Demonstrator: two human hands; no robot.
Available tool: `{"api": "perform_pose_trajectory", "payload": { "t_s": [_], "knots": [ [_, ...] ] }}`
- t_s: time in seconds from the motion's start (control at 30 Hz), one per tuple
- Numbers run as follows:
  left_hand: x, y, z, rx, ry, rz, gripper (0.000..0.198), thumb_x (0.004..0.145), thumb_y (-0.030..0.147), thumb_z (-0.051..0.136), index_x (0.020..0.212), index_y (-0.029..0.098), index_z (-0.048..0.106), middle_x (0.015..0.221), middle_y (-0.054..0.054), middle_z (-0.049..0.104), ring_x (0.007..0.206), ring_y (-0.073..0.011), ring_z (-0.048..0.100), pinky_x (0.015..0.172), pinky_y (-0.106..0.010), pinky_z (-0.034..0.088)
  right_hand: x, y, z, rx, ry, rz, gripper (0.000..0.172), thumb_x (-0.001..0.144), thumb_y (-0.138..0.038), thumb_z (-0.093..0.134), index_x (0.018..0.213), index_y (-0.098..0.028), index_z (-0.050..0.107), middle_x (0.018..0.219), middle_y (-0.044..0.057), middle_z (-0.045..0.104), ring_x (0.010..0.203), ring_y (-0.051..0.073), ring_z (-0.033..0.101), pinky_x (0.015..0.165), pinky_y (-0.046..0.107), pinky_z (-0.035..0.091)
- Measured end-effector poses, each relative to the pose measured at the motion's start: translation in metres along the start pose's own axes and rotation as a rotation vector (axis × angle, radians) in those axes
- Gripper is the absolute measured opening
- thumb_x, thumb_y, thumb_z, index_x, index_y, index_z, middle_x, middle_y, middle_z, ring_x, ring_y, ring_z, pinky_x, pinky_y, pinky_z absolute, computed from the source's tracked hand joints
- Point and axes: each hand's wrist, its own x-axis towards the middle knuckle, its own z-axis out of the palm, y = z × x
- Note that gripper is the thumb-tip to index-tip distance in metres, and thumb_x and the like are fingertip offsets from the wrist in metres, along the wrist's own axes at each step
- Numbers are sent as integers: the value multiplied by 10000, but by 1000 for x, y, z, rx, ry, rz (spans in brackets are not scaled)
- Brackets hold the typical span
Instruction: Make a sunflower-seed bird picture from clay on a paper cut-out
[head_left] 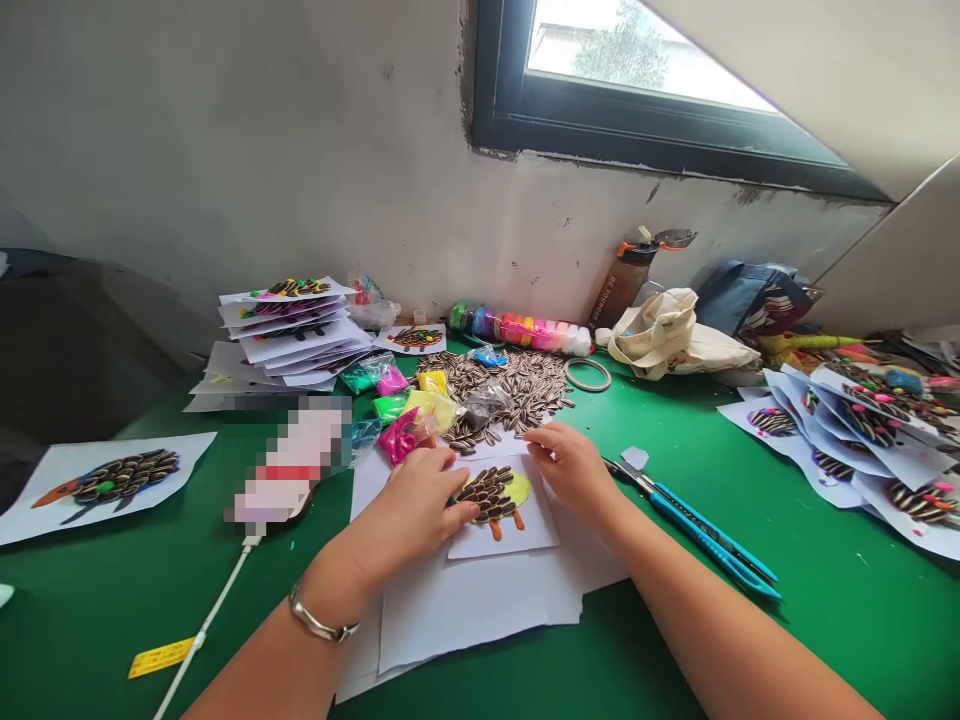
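A small white card lies in front of me on a stack of paper. On it, striped sunflower seeds cover part of a yellow-green clay shape with two orange clay legs. My left hand rests over the card's left edge, thumb and fingers apart beside the seeds. At the card's upper right, my right hand has its fingers curled together near the loose seed pile; anything between the fingertips is hidden. Bags of coloured clay, among them a magenta one, lie just beyond my left hand.
Blue-handled scissors lie right of my right arm, near a tape ring. Stacked seed pictures stand at back left and right. A phone with a white cable lies left. A bottle leans against the wall.
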Motion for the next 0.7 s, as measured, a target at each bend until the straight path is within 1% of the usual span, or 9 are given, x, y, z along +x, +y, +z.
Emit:
{"api": "perform_pose_trajectory", "payload": {
  "t_s": [0.1, 0.2, 0.3, 0.4, 0.47, 0.5, 0.57, 0.63, 0.7],
  "knots": [
    [0, -1, 1, 0, 15, 16, 254, 897, 394, 549, 978, 197, 687, 1090, -102, 558, 1026, -266, 507, 886, -383, 431, 12, 1, 1, -146, -46, -46, 270, 892, -123, 493, 946, -212, 742, 918, 65, 680, 869, 186, 590, 751, 275, 420],
    [-3, -1, 0, -4, 16, 0, 233, 897, 390, 556, 943, 196, 677, 1065, -92, 556, 1007, -256, 513, 863, -362, 433, 20, 2, 3, -268, -92, -75, 272, 900, -133, 488, 920, -208, 748, 907, 71, 676, 865, 190, 578, 736, 270, 402],
    [-5, 1, -1, -12, 19, -1, 221, 899, 384, 562, 909, 190, 666, 1057, -86, 557, 1012, -252, 511, 873, -357, 430, 22, 5, 7, -335, -106, -65, 256, 912, -155, 490, 939, -201, 740, 903, 75, 673, 876, 200, 578, 745, 273, 394],
    [-6, 3, -3, -10, 18, -13, 223, 899, 384, 570, 898, 181, 661, 1068, -87, 557, 1022, -251, 509, 893, -362, 427, 21, 9, 11, -408, -112, -99, 261, 935, -171, 457, 925, -183, 718, 900, 91, 656, 870, 212, 573, 739, 282, 390],
    [-7, 5, -4, -6, 6, -26, 220, 897, 380, 575, 895, 177, 660, 1073, -88, 557, 1022, -252, 509, 896, -365, 427, 19, 8, 12, -447, -92, -133, 261, 934, -155, 435, 888, -166, 692, 893, 104, 642, 861, 218, 565, 744, 291, 388],
    [-7, 5, -4, -5, 1, -29, 217, 897, 378, 575, 893, 178, 659, 1074, -88, 556, 1022, -252, 509, 892, -365, 428, 18, 7, 11, -441, -71, -142, 259, 933, -147, 422, 886, -161, 676, 895, 109, 640, 858, 220, 563, 748, 295, 389],
    [-7, 5, -5, -9, 0, -24, 217, 900, 380, 570, 895, 182, 658, 1070, -84, 554, 1018, -250, 509, 884, -363, 432, 14, 3, 5, -356, -7, -126, 251, 940, -157, 394, 920, -162, 644, 904, 107, 646, 843, 216, 568, 745, 300, 396],
    [-7, 4, -4, -11, 7, -13, 223, 903, 384, 565, 900, 182, 659, 1066, -84, 552, 1016, -250, 508, 880, -364, 434, 7, -2, -4, -187, 56, -58, 234, 949, -205, 386, 961, -175, 618, 895, 88, 659, 799, 204, 581, 718, 298, 409],
    [-7, 3, -2, -11, 21, -2, 231, 906, 385, 560, 909, 177, 661, 1064, -88, 550, 1021, -254, 505, 881, -369, 434, -2, -7, -13, -8, 42, -11, 198, 932, -253, 422, 940, -196, 611, 863, 62, 666, 758, 190, 586, 692, 289, 424]
  ]
}}
